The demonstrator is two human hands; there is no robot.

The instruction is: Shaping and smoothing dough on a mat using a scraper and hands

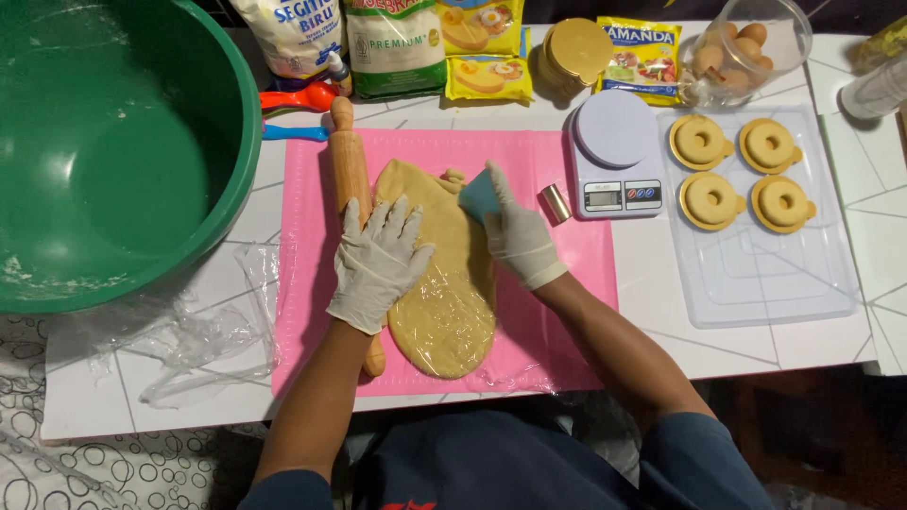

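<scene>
From the head camera, a sheet of pale dough [442, 283] lies rolled out long and flat on a pink mat [567, 283] on the white table [661, 349], with clear plastic film over at least its near part. The left hand [376, 264], gloved, rests on the dough's left edge with its fingers spread flat, just beside a wooden rolling pin [350, 175]. The right hand [515, 236], also gloved, pinches a small teal scraper [477, 195] at the dough's upper right edge.

As to progress: four filled round gold moulds [740, 173] already sit on a clear tray [756, 283] at the right, most of which is bare, and the large dough sheet is uncut, so I judge the shaping is only partly done.

Along the far edge stand the packages: a white bag with blue lettering [288, 33], a green and white bag [395, 47], two yellow packets [484, 52] stacked one behind the other, a stack of gold moulds [576, 52], a yellow packet with a green and red label [642, 57] and a clear jar of eggs [746, 47]. A white kitchen scale [614, 156] sits beside the mat; its display is too small to read. A big green bowl [123, 151] fills the left.
</scene>
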